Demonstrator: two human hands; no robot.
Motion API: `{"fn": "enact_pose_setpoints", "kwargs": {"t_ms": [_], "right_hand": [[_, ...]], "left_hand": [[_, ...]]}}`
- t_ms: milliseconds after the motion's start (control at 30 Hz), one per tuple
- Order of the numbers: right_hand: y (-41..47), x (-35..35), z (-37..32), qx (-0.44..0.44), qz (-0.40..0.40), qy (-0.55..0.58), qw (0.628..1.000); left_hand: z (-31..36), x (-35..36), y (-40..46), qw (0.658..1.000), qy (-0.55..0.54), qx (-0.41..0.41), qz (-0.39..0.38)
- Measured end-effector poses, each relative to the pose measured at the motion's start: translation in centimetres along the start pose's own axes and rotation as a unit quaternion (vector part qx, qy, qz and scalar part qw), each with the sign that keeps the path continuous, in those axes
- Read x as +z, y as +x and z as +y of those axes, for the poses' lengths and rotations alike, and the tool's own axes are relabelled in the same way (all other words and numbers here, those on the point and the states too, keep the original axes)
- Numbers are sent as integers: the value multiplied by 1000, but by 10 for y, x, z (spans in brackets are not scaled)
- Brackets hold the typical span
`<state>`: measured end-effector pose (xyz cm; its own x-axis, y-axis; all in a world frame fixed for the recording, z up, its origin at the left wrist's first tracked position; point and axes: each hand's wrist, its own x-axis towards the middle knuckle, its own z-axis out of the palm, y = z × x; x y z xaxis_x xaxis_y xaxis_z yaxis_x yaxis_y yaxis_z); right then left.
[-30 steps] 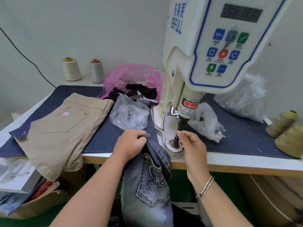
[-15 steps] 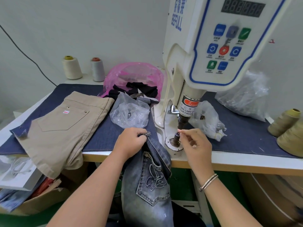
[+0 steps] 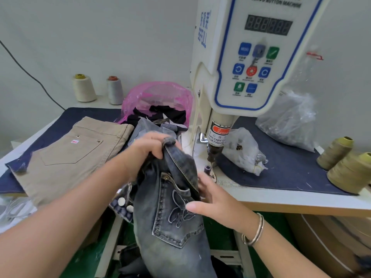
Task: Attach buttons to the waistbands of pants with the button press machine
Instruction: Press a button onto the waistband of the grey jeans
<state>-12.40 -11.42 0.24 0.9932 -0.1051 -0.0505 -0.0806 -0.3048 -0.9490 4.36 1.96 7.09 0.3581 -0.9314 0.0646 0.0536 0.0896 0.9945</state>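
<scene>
left hand: left hand [image 3: 149, 146] fisted round the bunched waistband [image 3: 170, 144] of the jeans [image 3: 172, 213], lifted over the table's front edge, just left of the press

right hand: right hand [image 3: 208, 199] flat against the jeans' right side below the waistband, thumb out over the embroidered back pocket [image 3: 178, 215], fingers straight; supporting, not gripping

jeans: dark washed denim, most of it hanging off the table's front edge toward the floor; waistband end near the lower die [image 3: 207, 169] but not on it

machine: button press machine [image 3: 247, 63] at table middle-back; punch [image 3: 213, 153] raised above lower die, gap between them bare of cloth; cannot tell if a button part sits in the die, too small

buttons: clear bags [image 3: 244, 152] just right of the punch, small metal pieces inside, probably the stock; bigger plastic bag [image 3: 287, 121] toward back right

other pants: khaki pants [image 3: 68, 155] flat at left end of table, overhanging front edge; cannot tell if its button is on

clutter: pink bag [image 3: 160, 97] with dark fabric at back, two thread cones [image 3: 100, 90] back-left corner, olive cones [image 3: 345, 163] right edge

progress: early in the cycle for this pair; no button visible on the waistband, though the end is bunched in the fist so not certain

left to do: spread waistband end over lower die, fire press, set aside; how many pairs remain can't be told

risk: fingers close to punch, warning label says so
</scene>
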Motion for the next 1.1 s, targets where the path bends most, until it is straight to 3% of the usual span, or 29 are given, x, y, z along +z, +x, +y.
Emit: {"fn": "enact_pose_setpoints", "kwargs": {"t_ms": [100,167,233,333,467,567,600,700,733,833,933,1100], "right_hand": [[0,-3,-6,18,-15,9,1000],[-2,-5,-5,33,-12,50,998],[-4,-8,-5,21,14,174,984],[-4,-22,-12,-11,60,329,942],[-1,-37,-29,63,120,283,949],[-2,-39,-21,123,128,229,957],[-3,-41,-16,134,134,210,959],[-6,-45,-9,152,148,193,958],[-7,-47,-6,156,158,204,954],[-6,-54,-4,142,168,239,946],[1,-60,-6,150,170,258,939],[6,-57,11,186,176,202,945]], "left_hand": [[30,-3,-3,998,-53,36,-29],[38,-11,-4,999,-33,33,-12],[38,-26,-4,999,7,12,38],[31,-45,-11,995,100,-12,10],[6,-51,-10,946,306,-105,-39],[-14,-37,-4,885,434,-147,-85],[-18,-31,-3,884,438,-136,-90],[-30,-13,2,932,317,-151,-85],[-35,-8,4,932,314,-158,-87],[-49,0,11,890,427,-140,-75],[-49,-6,18,909,376,-167,-63],[-59,-10,19,915,321,-211,-128]]}}
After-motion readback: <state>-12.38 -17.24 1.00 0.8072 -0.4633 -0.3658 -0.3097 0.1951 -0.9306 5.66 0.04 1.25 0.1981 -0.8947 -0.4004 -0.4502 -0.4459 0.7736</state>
